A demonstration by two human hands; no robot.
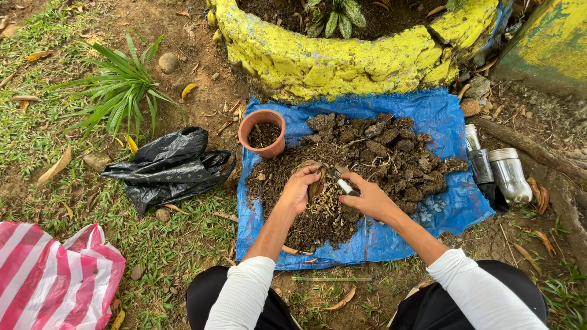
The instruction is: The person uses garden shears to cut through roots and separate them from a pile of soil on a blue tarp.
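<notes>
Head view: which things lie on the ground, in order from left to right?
Striped bag → black plastic bag → terracotta pot → soil pile on the blue tarp → clear jar.

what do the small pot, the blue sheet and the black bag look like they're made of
Pot: likely terracotta or terracotta-coloured plastic; matte orange-brown, thick rim; hard to tell which.
Blue sheet: looks like woven plastic tarp; slight sheen, creases and a fine weave.
Black bag: thin plastic film; glossy and crumpled.
</notes>
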